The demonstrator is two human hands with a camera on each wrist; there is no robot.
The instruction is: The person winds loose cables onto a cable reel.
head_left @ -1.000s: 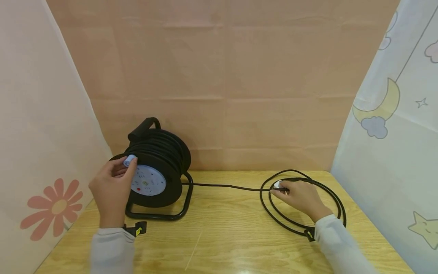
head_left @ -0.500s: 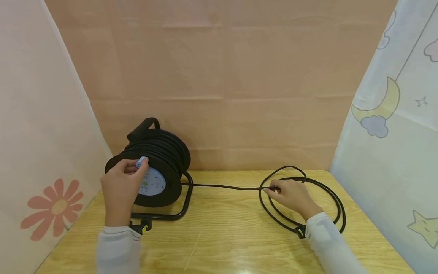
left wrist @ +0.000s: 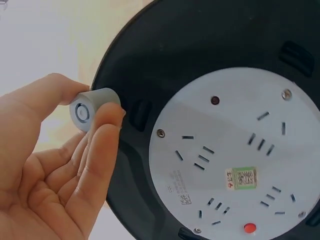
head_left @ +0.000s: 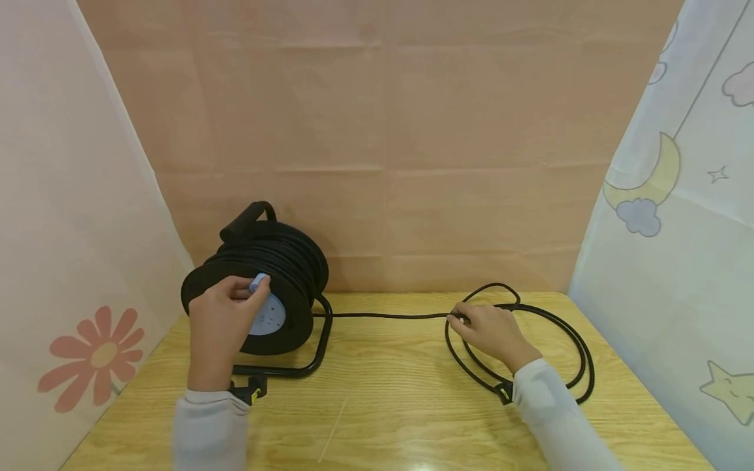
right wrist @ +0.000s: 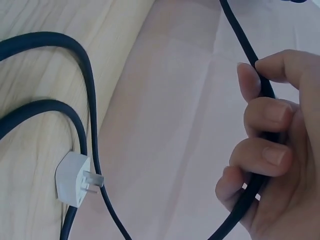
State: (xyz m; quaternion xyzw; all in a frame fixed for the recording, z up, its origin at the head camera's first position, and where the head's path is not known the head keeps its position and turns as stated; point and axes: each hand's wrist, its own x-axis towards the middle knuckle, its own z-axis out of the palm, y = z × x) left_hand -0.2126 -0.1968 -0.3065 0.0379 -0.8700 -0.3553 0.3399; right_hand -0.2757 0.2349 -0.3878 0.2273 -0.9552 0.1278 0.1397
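A black cable reel [head_left: 200,278] stands on its tubular frame at the left in the head view. My left hand [head_left: 220,320] pinches the reel's pale crank knob [left wrist: 82,112] between thumb and finger, near the upper edge of the white socket panel [left wrist: 210,130]. Black cable [head_left: 389,316] runs from the reel rightward across the table to my right hand [head_left: 491,330]. In the right wrist view, the fingers of that hand curl round the cable. A white plug [right wrist: 70,177] lies beside the cable loops in that view; the head view hides it.
Loose cable loops [head_left: 586,356] spread over the wooden table [head_left: 383,405] around and beyond the right hand. An upright carry handle [head_left: 241,222] tops the reel. A plain back cloth [head_left: 442,144] and printed side cloths [head_left: 665,281] enclose the table.
My left hand has carried the crank knob rightward along the reel's face. The right hand has shifted left toward the reel with the cable, and the loops have shifted a little.
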